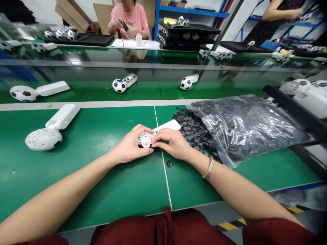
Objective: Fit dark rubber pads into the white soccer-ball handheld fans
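Note:
Both hands meet at the middle of the green work mat (84, 170). My left hand (134, 143) wraps a white lattice ball shell (145, 140), which has a black patch showing low on its left side. My right hand (170, 143) presses on the same shell from the right, and its fingers hide much of it. A flat white handle (167, 126) sticks out behind the shell. Just right of my right hand lies a heap of black rubber pentagon patches (194, 134), and one loose patch (169, 164) sits below my right wrist.
A clear plastic bag of black patches (245, 129) lies to the right. A similar white lattice unit (44, 139) rests at left. Football-patterned units (119, 85) sit on a belt beyond a raised edge. Behind a glass panel, a co-worker in a pink top (130, 23) handles a small dark item.

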`<control>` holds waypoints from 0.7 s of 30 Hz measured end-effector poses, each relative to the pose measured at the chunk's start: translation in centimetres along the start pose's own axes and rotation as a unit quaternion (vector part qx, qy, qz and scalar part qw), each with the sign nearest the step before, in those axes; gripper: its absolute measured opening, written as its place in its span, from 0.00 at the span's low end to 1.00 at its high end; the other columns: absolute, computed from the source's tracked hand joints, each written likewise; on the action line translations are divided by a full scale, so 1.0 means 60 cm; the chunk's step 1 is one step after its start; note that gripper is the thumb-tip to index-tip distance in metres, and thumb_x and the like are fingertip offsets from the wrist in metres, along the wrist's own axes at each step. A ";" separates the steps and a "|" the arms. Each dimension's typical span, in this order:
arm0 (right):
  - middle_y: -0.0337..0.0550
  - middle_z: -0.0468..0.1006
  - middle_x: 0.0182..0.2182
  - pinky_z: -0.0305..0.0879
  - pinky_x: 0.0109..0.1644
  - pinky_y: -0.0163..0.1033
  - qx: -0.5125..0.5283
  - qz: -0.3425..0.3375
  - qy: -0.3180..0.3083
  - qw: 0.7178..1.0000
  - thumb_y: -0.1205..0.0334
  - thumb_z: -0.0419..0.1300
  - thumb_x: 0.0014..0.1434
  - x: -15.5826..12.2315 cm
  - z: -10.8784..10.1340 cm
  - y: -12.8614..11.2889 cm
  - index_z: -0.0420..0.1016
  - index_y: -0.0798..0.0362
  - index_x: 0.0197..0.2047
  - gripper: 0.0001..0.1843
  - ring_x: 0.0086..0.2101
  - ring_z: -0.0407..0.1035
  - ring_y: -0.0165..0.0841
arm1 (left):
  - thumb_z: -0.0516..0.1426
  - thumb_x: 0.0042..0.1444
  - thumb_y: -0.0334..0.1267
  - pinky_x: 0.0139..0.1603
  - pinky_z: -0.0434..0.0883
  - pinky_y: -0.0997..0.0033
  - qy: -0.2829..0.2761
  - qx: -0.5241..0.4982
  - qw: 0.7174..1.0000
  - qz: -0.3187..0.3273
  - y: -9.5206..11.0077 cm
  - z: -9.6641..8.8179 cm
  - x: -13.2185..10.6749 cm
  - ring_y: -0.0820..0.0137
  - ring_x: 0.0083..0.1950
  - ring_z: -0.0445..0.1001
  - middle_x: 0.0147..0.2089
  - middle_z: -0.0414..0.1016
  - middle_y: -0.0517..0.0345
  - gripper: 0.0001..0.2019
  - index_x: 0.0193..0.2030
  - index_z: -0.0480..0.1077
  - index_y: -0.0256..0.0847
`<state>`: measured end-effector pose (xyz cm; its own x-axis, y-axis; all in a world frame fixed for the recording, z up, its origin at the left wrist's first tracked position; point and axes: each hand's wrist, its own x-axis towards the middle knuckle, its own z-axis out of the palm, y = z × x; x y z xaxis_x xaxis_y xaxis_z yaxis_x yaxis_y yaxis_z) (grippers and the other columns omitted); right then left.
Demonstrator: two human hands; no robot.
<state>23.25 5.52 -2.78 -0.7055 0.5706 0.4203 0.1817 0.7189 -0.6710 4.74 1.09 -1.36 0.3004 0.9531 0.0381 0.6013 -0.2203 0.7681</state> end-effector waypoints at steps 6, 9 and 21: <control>0.38 0.74 0.27 0.62 0.39 0.37 -0.026 0.041 -0.007 0.999 0.62 0.62 0.53 -0.001 0.004 -0.002 0.71 0.53 0.28 0.05 0.32 0.67 0.31 | 0.59 0.42 0.33 0.51 0.64 0.62 0.057 -0.004 0.998 0.029 0.002 0.017 -0.005 0.64 0.48 0.66 0.44 0.65 0.54 0.18 0.43 0.65 0.40; 0.38 0.73 0.27 0.62 0.37 0.36 -0.026 0.055 -0.006 0.998 0.63 0.60 0.54 -0.002 0.004 -0.001 0.71 0.53 0.29 0.04 0.32 0.67 0.30 | 0.59 0.42 0.32 0.52 0.65 0.61 0.056 -0.010 0.998 0.036 0.001 0.018 -0.006 0.63 0.49 0.66 0.44 0.66 0.53 0.18 0.44 0.65 0.41; 0.39 0.71 0.26 0.61 0.37 0.36 -0.066 0.065 0.044 0.995 0.54 0.62 0.52 0.000 0.012 0.009 0.69 0.53 0.27 0.12 0.31 0.65 0.31 | 0.56 0.42 0.30 0.51 0.64 0.62 0.118 0.015 0.992 0.046 -0.002 0.030 -0.010 0.64 0.48 0.67 0.44 0.66 0.54 0.18 0.43 0.65 0.40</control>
<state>22.83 5.64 -3.60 -0.6082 0.6912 0.3904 0.3605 0.6787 -0.6399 5.80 0.15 -2.60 0.1749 0.9500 0.2587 0.6017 -0.3112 0.7356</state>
